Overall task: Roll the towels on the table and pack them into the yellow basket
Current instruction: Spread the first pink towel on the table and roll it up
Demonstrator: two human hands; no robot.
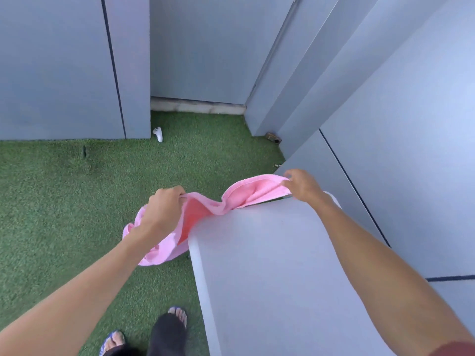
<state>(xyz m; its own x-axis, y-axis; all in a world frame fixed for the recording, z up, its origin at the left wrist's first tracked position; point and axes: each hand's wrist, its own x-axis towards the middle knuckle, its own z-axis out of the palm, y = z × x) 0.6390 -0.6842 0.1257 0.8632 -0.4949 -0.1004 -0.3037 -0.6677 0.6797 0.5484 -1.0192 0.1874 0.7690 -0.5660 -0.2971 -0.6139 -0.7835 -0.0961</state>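
Observation:
A pink towel (239, 196) hangs stretched between my two hands over the far left corner of the white table (270, 265). My left hand (160, 214) grips one end with curled fingers, out past the table's left edge, and loose cloth droops below it. My right hand (299, 185) pinches the other end at the table's far edge. The towel sags in the middle and touches the table corner. No yellow basket is in view.
Green artificial turf (64, 201) covers the floor to the left. Grey wall panels (64, 68) stand behind and to the right. A small white object (158, 134) and a small brown object (273, 137) lie at the wall base. My sandalled feet (177, 313) stand by the table.

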